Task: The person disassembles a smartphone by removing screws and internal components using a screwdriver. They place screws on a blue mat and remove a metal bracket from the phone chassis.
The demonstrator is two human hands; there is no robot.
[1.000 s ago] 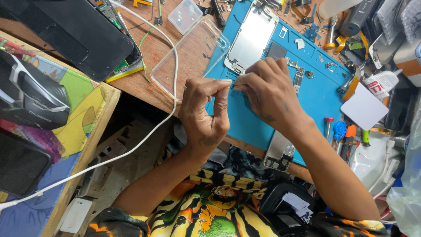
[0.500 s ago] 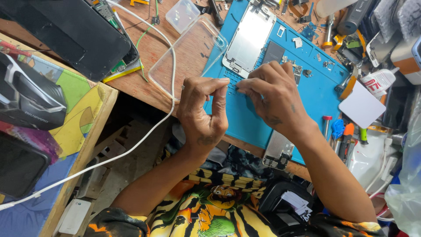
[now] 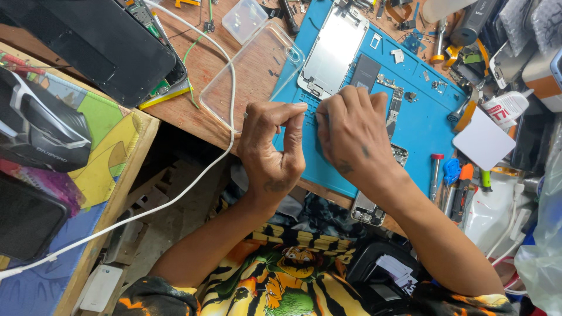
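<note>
2 hands [image 3: 310, 140] over rubbery blue mat [image 3: 421, 126].

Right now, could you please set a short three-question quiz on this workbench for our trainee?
1. True or false: the left hand and the right hand are both over the blue mat.
2. What lies nearer the clear phone case: A the white cable, or B the red-capped screwdriver?
3. Fill in: the opened phone lies on the ____ mat.

Key: 1 true, at its near edge, with the fingertips pinched close together; whatever they hold is too small to tell. 2 A; the cable crosses the case. 3 blue.
</note>
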